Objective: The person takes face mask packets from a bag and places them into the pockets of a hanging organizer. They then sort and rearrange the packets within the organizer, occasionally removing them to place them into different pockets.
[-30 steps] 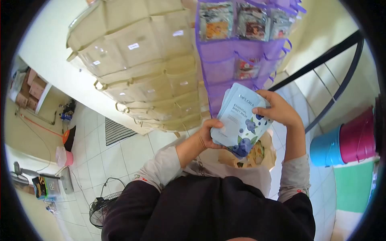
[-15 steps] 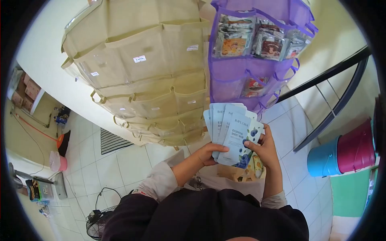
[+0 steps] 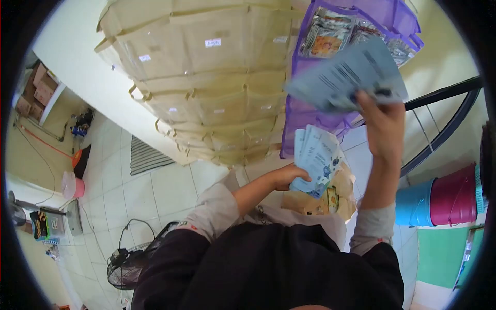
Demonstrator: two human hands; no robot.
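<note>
In front of two hanging pocket organisers, the right hand (image 3: 381,121) is closed on blurred sheet-mask packets (image 3: 347,77). It holds them level with the purple organiser (image 3: 306,123), where they hide some of its stocked upper pockets. The left hand (image 3: 288,178) grips a fanned stack of matching packets (image 3: 318,159) near the chest, probably spread so each front shows. A beige organiser (image 3: 217,77) hangs just beside the purple one. An open bag (image 3: 315,202) sits below the hands, and a blue bucket (image 3: 413,202) and a magenta bucket (image 3: 457,188) stand to the right.

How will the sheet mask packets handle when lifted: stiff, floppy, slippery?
Probably light and thin: the right hand lifts several sheet mask packets by one edge. Likely slippery: the stack in the left hand lies fanned apart.
</note>
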